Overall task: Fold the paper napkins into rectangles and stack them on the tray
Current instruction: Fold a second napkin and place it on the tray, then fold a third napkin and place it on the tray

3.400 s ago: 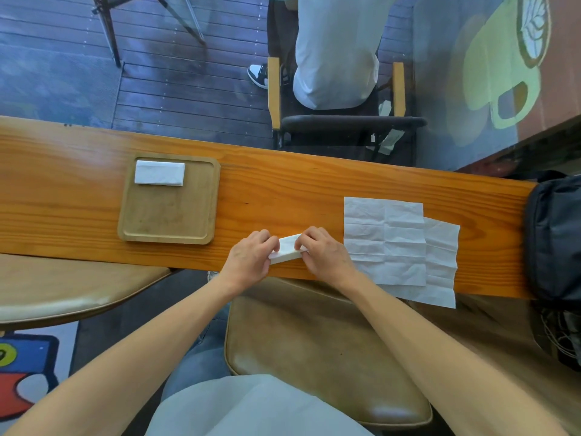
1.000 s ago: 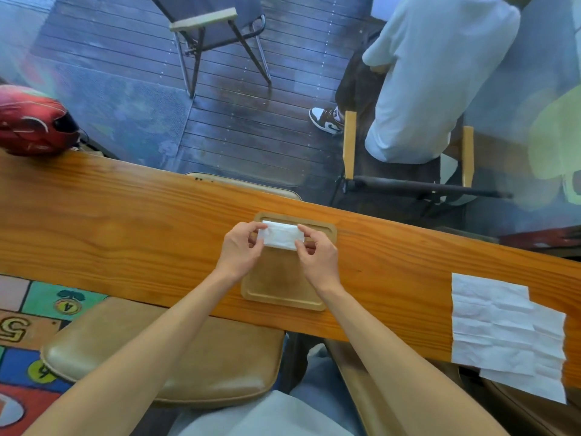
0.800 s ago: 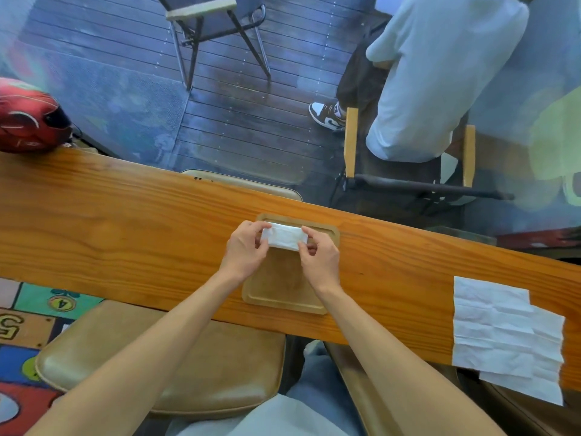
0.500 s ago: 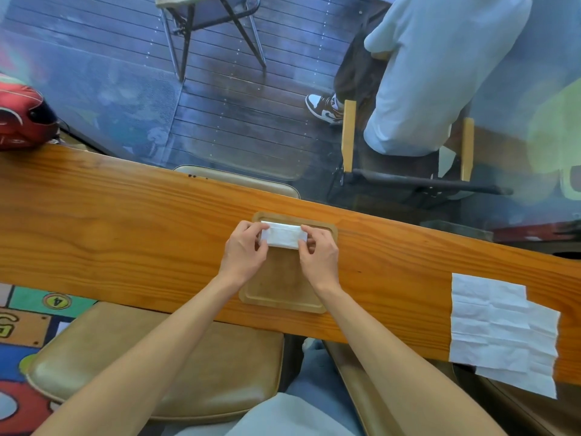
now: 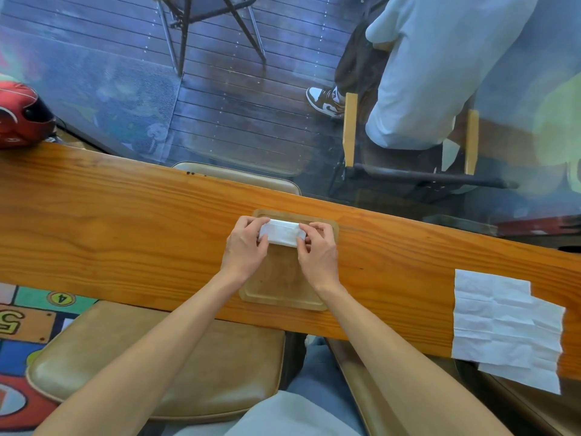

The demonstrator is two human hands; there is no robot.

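A square wooden tray [image 5: 283, 287] lies on the long wooden counter [image 5: 125, 234] in front of me. At the tray's far edge sits a white folded napkin [image 5: 283, 236], a narrow rectangle. My left hand [image 5: 246, 248] pinches its left end and my right hand [image 5: 317, 253] pinches its right end. Whether another folded napkin lies beneath it is hidden. Unfolded white napkins [image 5: 503, 322], creased and overlapping, lie flat on the counter at the right, hanging past its near edge.
A red helmet [image 5: 22, 116] rests at the counter's far left. Tan cushioned stools [image 5: 176, 366] stand below the near edge. Beyond the glass a person sits on a chair [image 5: 408, 127], and a metal chair [image 5: 213, 29] stands on the deck.
Both hands carried the folded napkin from the counter's near edge to the tray's far side. Over the last second they lowered it slightly and kept hold of its ends.
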